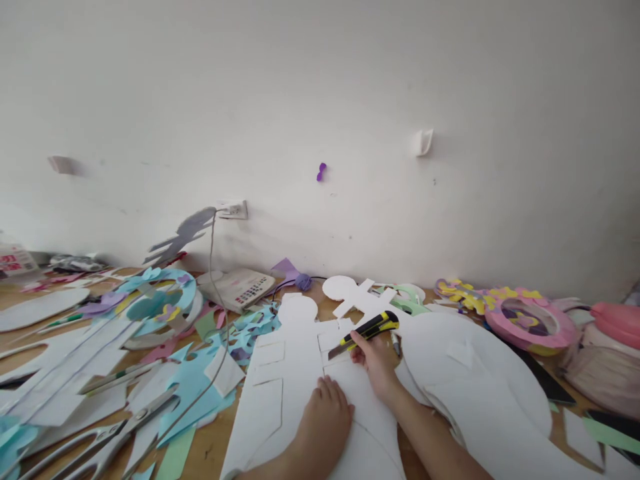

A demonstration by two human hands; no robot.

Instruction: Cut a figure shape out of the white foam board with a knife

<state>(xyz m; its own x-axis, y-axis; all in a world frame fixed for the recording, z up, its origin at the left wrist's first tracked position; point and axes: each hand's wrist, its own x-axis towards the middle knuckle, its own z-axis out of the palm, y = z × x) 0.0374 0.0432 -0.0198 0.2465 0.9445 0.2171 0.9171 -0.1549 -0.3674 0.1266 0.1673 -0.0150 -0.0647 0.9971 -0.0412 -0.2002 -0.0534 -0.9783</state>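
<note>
A white sheet of card or foam board (300, 347) with a rounded top and drawn or cut lines lies in front of me. My right hand (370, 360) is closed around a yellow and black utility knife (373, 328), whose blade points left and down over the sheet, close to a line. Whether the blade tip touches the sheet I cannot tell. Lower and to the left, my left hand (325, 417) rests on the same sheet, fingers laid down and holding nothing.
Large scissors (133, 427), blue paper scraps (197, 387) and a grey cord (226, 313) lie to the left. A calculator-like device (245, 287) stands by the wall. At right are a big white rounded piece (480, 360), a pink ring (555, 323) and a pouch (600, 367).
</note>
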